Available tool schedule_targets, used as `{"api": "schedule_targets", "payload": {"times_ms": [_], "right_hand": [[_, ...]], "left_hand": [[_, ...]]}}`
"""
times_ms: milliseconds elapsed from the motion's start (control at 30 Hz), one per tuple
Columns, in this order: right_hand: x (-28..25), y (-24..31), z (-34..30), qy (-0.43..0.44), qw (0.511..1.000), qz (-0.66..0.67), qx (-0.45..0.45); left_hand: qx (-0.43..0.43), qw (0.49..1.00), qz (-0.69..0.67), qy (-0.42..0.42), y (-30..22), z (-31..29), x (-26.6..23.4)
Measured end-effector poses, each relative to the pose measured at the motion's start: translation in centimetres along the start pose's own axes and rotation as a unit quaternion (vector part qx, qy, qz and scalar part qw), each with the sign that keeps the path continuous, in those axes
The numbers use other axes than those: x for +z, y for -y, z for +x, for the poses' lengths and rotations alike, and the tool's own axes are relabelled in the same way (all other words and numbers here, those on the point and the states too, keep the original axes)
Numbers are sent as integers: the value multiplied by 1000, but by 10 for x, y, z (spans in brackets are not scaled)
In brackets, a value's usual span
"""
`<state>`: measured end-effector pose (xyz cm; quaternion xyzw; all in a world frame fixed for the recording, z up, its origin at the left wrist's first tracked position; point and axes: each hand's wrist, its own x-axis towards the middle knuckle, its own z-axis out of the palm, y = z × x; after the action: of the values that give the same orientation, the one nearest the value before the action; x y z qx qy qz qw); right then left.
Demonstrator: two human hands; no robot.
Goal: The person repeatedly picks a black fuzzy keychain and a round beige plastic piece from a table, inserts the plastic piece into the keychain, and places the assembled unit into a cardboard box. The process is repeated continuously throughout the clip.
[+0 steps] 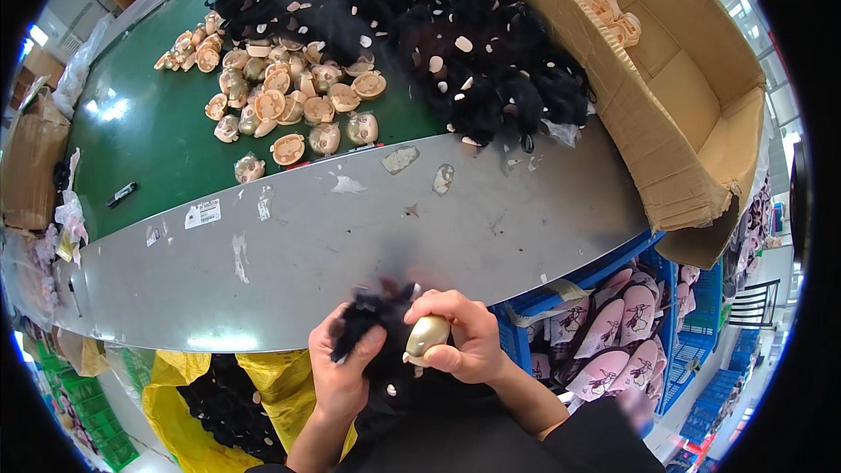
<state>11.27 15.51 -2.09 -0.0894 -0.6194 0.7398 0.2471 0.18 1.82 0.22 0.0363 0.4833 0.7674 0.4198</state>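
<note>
Head view: the left hand (346, 359) pinches a black hairy tuft (368, 315) between thumb and bent fingers. The right hand (464, 337) grips a gold shell (428, 338), thumb below and fingertips curled over the top. Both things are in front of the body at the near edge of the grey table (473, 236); whether tuft and shell touch is too blurred to tell.

The handling of this pair looks partway through, with each piece in its own hand. Plenty seems left: doll-head pieces (271, 105), some showing hollow peach insides, lie loose on the green surface (131, 144), and beyond them spreads a big black heap (377, 9) dotted with pale bits. More black stuff (228, 407) with pale bits sits in the yellow bag (285, 385) below the table; perhaps that is finished work, but I cannot tell.
</note>
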Motion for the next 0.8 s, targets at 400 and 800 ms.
{"api": "schedule_targets", "payload": {"times_ms": [400, 800], "right_hand": [[1, -3, 2, -66, 992, -106, 20], [-1, -6, 5, -48, 959, -265, -87]], "left_hand": [[-2, 994, 105, -16, 2, 3, 3], [24, 987, 158, -15, 4, 2, -3]]}}
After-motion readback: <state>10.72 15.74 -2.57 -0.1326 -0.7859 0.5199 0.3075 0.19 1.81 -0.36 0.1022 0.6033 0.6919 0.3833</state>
